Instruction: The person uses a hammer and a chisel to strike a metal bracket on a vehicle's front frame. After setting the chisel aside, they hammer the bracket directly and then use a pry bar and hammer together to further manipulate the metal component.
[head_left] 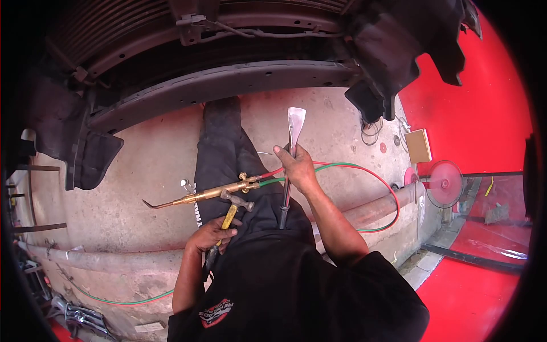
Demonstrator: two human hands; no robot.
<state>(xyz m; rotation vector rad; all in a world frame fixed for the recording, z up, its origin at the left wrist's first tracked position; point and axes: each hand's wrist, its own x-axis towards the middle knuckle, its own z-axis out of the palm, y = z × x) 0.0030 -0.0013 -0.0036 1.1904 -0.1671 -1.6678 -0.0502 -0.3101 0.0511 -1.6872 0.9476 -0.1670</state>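
My left hand (212,235) is closed around the yellow handle of a hammer (229,214), its metal head pointing up over my lap. My right hand (298,169) grips a long metal bar (296,124) with a flat, flared upper end. The bar stands nearly upright, its dark lower end at my lap. Across my legs lies a brass gas torch (213,192), its bent copper tip pointing left. Red and green hoses (364,169) run from it, passing behind my right wrist and looping to the right.
Overhead hangs the dark underside of a vehicle front, with a crossbar (228,85) and plastic liners (97,157). My legs stretch under it on the concrete floor (154,137). To the right are a pink-tinted fan (445,183), a small box (418,146) and a red surface (473,114).
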